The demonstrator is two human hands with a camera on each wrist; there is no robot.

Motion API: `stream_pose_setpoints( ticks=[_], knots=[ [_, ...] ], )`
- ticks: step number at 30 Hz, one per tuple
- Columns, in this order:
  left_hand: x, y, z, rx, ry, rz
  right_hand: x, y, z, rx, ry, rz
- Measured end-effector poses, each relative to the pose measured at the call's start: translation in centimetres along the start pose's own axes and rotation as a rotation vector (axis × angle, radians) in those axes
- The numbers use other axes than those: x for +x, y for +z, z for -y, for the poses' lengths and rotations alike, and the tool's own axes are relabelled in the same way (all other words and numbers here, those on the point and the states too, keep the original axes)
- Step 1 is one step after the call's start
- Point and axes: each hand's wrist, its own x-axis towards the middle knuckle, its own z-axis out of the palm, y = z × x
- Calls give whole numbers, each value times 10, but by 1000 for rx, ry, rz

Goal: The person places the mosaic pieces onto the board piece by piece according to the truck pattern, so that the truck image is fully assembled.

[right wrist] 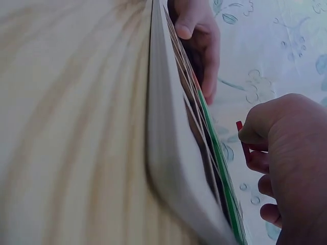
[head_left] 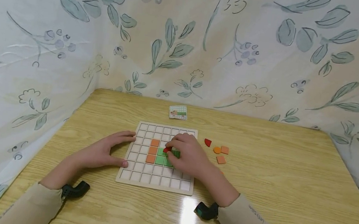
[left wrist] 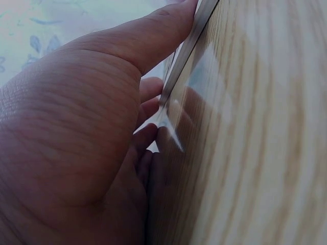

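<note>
Your left hand [head_left: 105, 150], fingers apart, touches the grid board [head_left: 154, 186], seemingly to steady it, while your right hand [head_left: 190, 155] pinches a red piece [head_left: 167, 149] over the green tiles [head_left: 160, 160], likely for fine control.

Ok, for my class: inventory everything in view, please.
Grid board: one, pale, on table.
Table: one, brown, under board.
Backdrop: one, pale floral, behind table.
Card: one, multicoloured, beyond board.
Column squares: three, orange, on board.
Adjoining squares: several, partly hidden, green, on board.
Held piece: one, red, in right hand.
Wedge: one, red, right of board.
Disc: one, orange, near wedge.
Loose squares: two, orange, near disc.
Mostly hidden piece: one, orange, right of board.
Wrist devices: two, black, one each side.
Sleeves: two, beige, one each side.
Left hand: one, bare, at board's left edge.
Right hand: one, bare, over board.
</note>
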Motion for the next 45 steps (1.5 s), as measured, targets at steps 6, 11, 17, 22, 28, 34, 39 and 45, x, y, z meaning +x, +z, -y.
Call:
stream_pose_setpoints(
  ticks=[6,11,17,22,28,34,39,45],
  knots=[
    [-2,0,-2,-5,-7,-4,16,12,10,17,-7,21],
    [-2,0,-2,-5,-5,-2,27,18,17,24,-22,30],
    [-2,1,-2,-7,-6,-3,40,25,24,24,18,71],
    [-3,1,0,-2,-4,-8,51,34,30,-14,74,107],
    [-3,1,3,16,-6,-4,58,43,32,-61,134,148],
    [-3,2,4,14,-13,4,58,47,28,-79,156,140],
    [-3,3,3,14,5,2,57,50,25,-65,174,154],
    [-3,3,3,13,-1,-2,58,53,24,-67,164,148]
  ],
)
